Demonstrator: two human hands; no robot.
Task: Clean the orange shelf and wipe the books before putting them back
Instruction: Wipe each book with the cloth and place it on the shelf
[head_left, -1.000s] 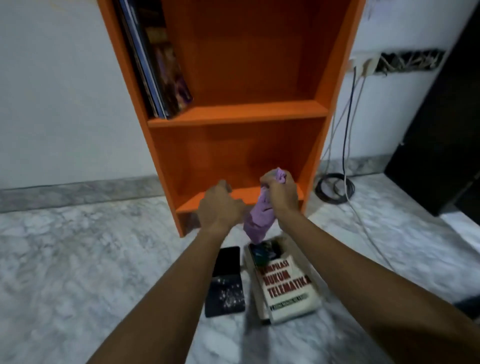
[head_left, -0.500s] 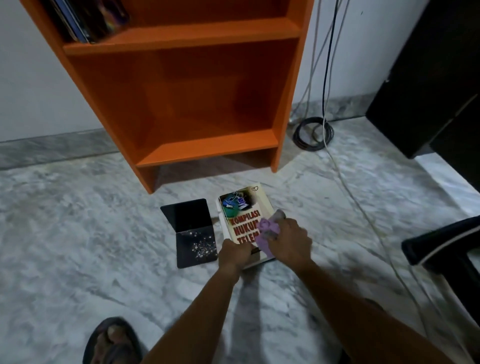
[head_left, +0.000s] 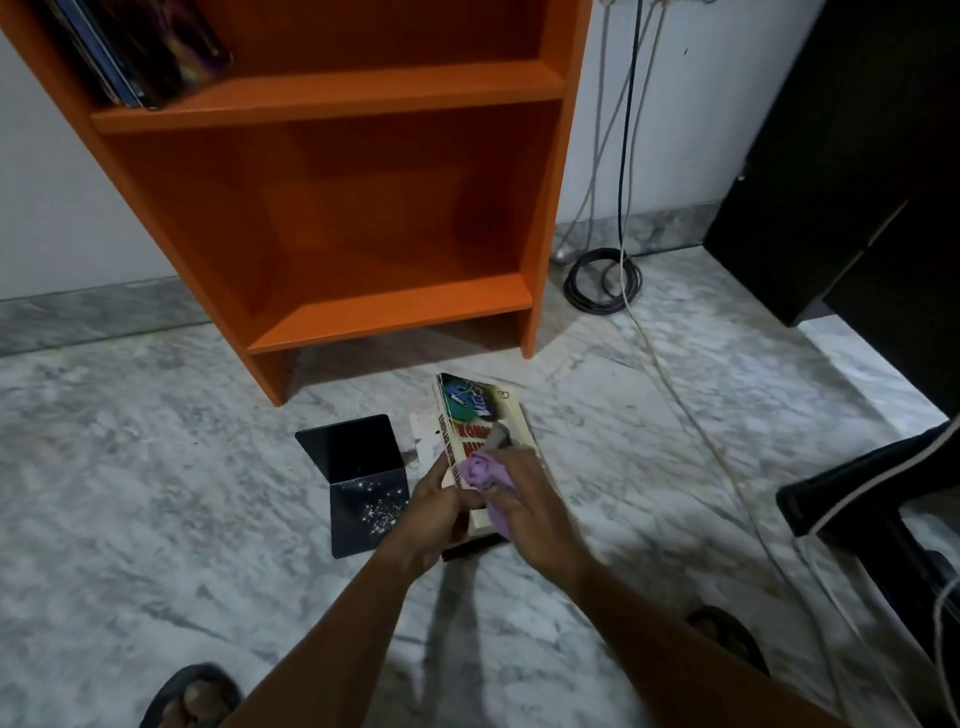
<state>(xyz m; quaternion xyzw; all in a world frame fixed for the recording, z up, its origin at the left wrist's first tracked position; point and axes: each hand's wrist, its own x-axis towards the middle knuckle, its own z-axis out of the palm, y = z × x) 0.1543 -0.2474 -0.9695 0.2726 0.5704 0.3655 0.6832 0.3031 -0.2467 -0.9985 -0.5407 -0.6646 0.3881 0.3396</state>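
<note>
A grey-veined marble floor (head_left: 130, 493) runs up to a white wall (head_left: 52, 208). Against that wall stands the orange shelf (head_left: 395, 312), its lower compartment holding nothing, while a few dark volumes (head_left: 150, 47) lean at the left end of the board above. A dark cabinet (head_left: 857, 156) fills the right side, with a black seat edge (head_left: 857, 493) below it. Between shelf and cabinet, cables hang down the wall to a black coil (head_left: 602, 280) on the floor.

In front of the shelf lies a black folded cover (head_left: 363, 478), speckled with white crumbs. Just to its right is the book (head_left: 478, 405), tilted up on its near end, with a pale sheet or second book (head_left: 426, 441) under it. The left grip (head_left: 436, 509) curls round the book's spine edge and holds it. The right grip (head_left: 530, 504) is closed round a purple cloth (head_left: 480, 470) and presses it to the front cover, over the red title. A sandalled foot (head_left: 192, 696) shows at the bottom left.
</note>
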